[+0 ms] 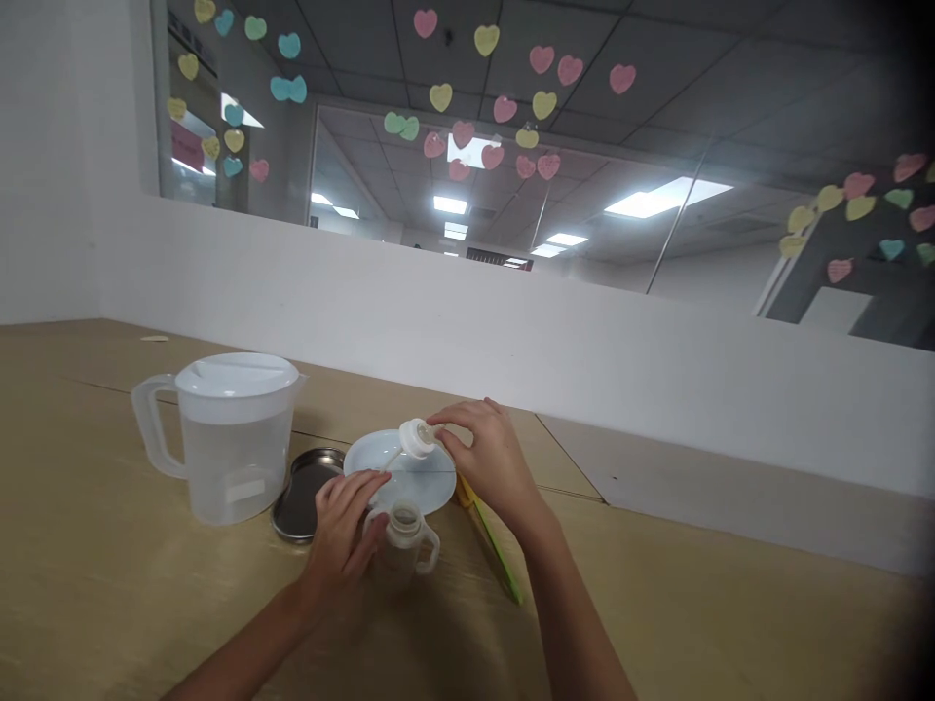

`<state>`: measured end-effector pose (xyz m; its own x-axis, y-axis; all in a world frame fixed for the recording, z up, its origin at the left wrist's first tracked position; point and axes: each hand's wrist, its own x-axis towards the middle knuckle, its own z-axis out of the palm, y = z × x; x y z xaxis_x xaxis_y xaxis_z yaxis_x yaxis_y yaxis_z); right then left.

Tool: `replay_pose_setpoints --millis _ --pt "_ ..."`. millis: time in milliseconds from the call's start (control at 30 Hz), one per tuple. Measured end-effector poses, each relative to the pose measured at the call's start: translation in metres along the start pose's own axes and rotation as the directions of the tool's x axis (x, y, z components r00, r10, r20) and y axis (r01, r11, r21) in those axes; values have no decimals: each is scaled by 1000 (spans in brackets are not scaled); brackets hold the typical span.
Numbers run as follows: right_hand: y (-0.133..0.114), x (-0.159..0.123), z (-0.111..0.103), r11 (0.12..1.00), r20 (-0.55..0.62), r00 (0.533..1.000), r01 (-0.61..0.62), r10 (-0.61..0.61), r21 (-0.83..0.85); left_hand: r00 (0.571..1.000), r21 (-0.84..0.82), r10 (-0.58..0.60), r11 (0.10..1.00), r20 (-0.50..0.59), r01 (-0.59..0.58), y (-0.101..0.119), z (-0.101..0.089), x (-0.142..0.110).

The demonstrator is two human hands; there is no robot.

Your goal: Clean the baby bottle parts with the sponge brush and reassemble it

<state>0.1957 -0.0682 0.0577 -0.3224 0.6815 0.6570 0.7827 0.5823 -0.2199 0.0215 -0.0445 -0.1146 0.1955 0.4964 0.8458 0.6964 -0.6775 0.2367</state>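
Note:
A clear baby bottle [403, 534] with two side handles stands upright on the table, its mouth uncovered. At its left side, my left hand [342, 531] is closed on the bottle around the left handle, thumb near the neck. Above and behind the bottle, my right hand [486, 453] pinches the teat end of a white bottle cap [415, 439]. The cap is tilted sideways, and a thin straw slants down from it to the left. Beneath the cap lies a white plate [438, 495], partly hidden by the cap and bottle.
A lidded clear plastic pitcher [238, 448] stands at the left. Between it and the plate is a dark metal tray [301, 501]. A knife with a yellow handle and green blade [493, 550] lies right of the bottle. The wooden table [693, 604] meets a white wall behind.

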Motion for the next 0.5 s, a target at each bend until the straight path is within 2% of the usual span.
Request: replay_pose_setpoints --millis 167,300,400,500 --pt "11 2 5 991 20 996 -87 90 -99 999 -13 -39 999 26 40 -5 -3 2" --pt "19 2 -1 973 -80 985 -163 151 -167 993 -15 -101 995 62 102 -10 -1 1" --pt "27 1 -11 966 -157 967 -221 199 -136 988 -15 -140 990 68 141 -12 1 2" --pt "31 0 -17 964 -176 954 -257 242 -69 987 -8 -139 990 81 141 -14 1 5"
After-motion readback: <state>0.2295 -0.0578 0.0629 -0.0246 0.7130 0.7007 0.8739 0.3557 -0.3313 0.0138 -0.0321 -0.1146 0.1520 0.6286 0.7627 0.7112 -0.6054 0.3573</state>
